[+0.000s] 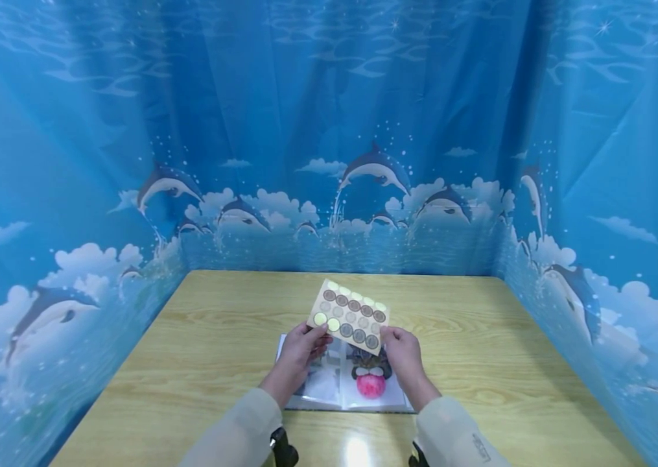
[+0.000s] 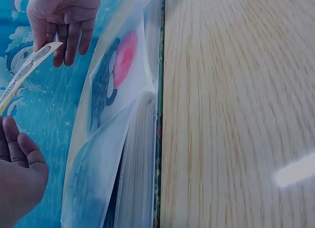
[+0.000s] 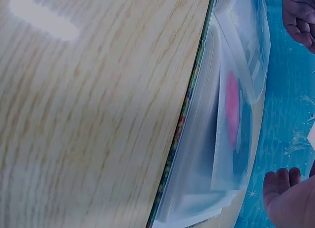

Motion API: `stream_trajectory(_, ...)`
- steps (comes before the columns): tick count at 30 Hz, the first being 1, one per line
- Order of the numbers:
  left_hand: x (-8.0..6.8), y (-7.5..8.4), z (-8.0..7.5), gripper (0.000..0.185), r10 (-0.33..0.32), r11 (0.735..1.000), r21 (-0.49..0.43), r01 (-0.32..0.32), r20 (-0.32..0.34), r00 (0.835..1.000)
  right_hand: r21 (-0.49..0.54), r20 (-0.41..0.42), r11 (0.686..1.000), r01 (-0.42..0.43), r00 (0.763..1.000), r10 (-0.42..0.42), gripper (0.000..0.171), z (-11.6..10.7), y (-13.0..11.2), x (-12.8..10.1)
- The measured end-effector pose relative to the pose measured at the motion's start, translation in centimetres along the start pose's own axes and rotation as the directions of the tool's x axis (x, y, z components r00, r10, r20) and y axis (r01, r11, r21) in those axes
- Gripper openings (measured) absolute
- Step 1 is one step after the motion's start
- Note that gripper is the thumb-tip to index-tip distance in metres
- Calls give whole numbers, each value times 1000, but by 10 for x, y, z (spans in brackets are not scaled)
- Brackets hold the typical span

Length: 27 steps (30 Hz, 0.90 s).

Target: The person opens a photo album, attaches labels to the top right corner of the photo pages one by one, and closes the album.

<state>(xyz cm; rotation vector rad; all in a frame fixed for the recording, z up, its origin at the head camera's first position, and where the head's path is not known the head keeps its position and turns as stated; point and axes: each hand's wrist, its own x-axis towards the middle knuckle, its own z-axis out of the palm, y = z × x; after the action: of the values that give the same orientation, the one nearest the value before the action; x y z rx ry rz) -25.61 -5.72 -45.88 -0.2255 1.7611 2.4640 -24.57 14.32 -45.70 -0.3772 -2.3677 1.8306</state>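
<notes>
A tan sticker sheet [image 1: 349, 316] with rows of round grey and yellow-green stickers is held tilted above the table. My left hand [image 1: 318, 332] pinches its lower left corner and my right hand [image 1: 387, 334] pinches its lower right edge. In the left wrist view the right hand [image 2: 64, 21] grips the sheet [image 2: 24, 70] edge-on, with the left hand [image 2: 19, 169] below. Under the hands lies an open album [image 1: 329, 383] of clear plastic sleeves; its right page shows a dark figure with a pink ball [image 1: 371, 384]. The album's thick page stack [image 3: 221, 114] shows in the right wrist view.
The album lies on a pale wooden table [image 1: 200, 337]. A blue dolphin-print curtain [image 1: 329, 130] closes in the back and both sides. Bare wood surrounds the album [image 2: 236, 110].
</notes>
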Motion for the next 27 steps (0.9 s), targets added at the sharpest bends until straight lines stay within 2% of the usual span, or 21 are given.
stream_trajectory(4, -2, -1, 3, 12, 11, 1000, -12, -11, 1, 1000, 18, -2, 1000, -8, 1000, 8, 39, 0, -1, -2)
stream_trajectory(11, -4, -9, 9, 9, 22, 999, 35, -22, 23, 1000, 46, -20, 999, -7, 1000, 8, 35, 6, -1, -4)
stream_trajectory(20, -1, -11, 11, 12, 48, 998, 36, -47, -17, 999, 13, -6, 1000, -3, 1000, 3, 36, 7, 4, -3)
stream_trajectory(24, -2, -12, 10, 11, 66, 998, 26, -65, -18, 998, -43, -17, 998, 43, 999, -43, 40, 6, 4, -5)
stream_trajectory(27, -2, -12, 8, 10, 69, 997, 35, -69, -15, 997, -142, -28, 980, 139, 989, -144, 40, 6, 3, -7)
